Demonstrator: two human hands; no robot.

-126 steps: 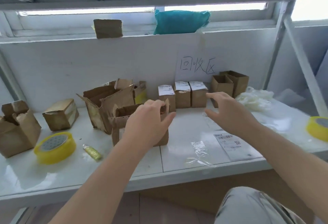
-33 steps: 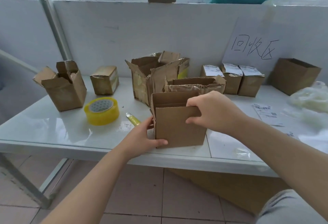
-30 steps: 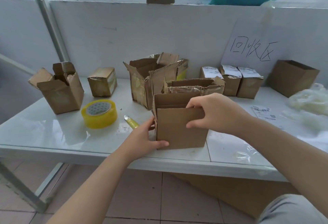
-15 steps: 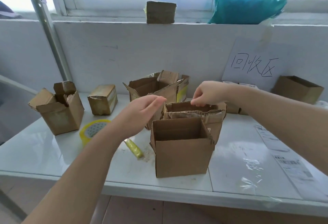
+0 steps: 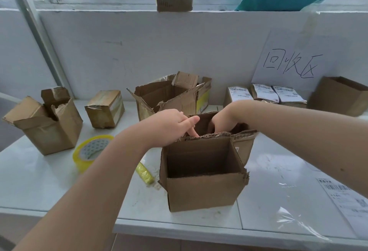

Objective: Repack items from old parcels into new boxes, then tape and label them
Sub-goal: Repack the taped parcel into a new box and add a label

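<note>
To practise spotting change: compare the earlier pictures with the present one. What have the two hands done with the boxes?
Both hands let go of the front open box and moved back to the torn box behind it. The left hand touches its near rim, and the right hand reaches inside, fingers hidden. The front open box, tape roll and yellow stick stayed put.

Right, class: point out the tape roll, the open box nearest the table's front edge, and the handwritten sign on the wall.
tape roll [image 5: 79, 162], head view, on its yellow outer side.
open box [image 5: 203, 193], head view, on its front wall.
handwritten sign [image 5: 288, 61], head view, middle of the sheet.
</note>
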